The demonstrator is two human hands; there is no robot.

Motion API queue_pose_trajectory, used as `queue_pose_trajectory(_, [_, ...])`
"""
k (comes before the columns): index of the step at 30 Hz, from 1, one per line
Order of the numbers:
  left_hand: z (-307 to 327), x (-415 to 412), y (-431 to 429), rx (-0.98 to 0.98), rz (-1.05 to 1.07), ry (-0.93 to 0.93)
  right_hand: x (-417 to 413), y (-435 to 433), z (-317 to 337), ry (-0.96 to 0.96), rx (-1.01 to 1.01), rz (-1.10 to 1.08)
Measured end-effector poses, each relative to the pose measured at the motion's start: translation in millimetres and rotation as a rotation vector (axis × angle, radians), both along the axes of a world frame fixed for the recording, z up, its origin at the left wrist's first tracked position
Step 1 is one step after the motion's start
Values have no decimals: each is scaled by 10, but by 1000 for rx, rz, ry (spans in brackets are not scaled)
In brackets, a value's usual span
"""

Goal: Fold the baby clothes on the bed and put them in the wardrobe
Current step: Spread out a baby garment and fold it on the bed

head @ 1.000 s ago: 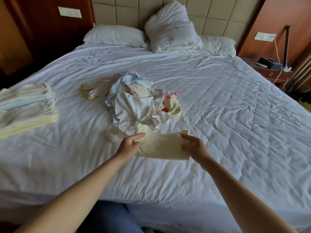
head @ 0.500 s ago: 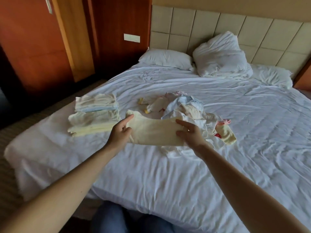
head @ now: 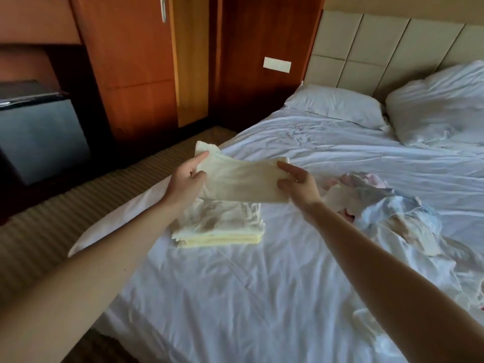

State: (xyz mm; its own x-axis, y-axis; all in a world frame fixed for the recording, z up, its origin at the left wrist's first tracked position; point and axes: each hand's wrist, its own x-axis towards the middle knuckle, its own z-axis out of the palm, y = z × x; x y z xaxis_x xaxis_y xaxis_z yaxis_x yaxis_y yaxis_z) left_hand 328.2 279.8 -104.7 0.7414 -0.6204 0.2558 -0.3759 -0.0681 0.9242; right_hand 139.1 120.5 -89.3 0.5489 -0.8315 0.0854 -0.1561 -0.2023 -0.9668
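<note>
I hold the folded cream garment (head: 241, 180) in the air between both hands. My left hand (head: 187, 176) pinches its left end, thumb on top. My right hand (head: 298, 183) grips its right edge between thumb and fingers.

Directly beneath the two hands, the stack of folded clothes (head: 217, 231) sits on the creased white sheet of the bed (head: 248, 297), near the bed's corner. To the right of my right hand lies the heap of unfolded clothes (head: 392, 213), pale blue, pink and white. Beyond the hands, a flat pillow (head: 335, 103) and a plumper pillow (head: 440, 106) rest by the padded headboard (head: 366, 43). Past my left hand runs striped carpet (head: 65, 205), then the wooden wardrobe (head: 136, 74), with a dark cabinet (head: 39, 137) further left.

The garment hides the top of the stack. The heap is blurred and cut off at the frame's edge, so I cannot separate its pieces.
</note>
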Motion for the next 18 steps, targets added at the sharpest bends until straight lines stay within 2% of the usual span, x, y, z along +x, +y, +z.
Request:
queue_pose_trajectory(10, [-503, 1237, -818, -24, 66, -40, 1448, -863, -405, 31, -51, 4])
queue_pose_trajectory(15, [-969, 1668, -1178, 44, 26, -41, 1848, -1159, -769, 71, -55, -14])
queue_pose_trajectory(18, [-1260, 1862, -1325, 168, 58, -55, 1980, -1264, -1061, 126, -39, -37])
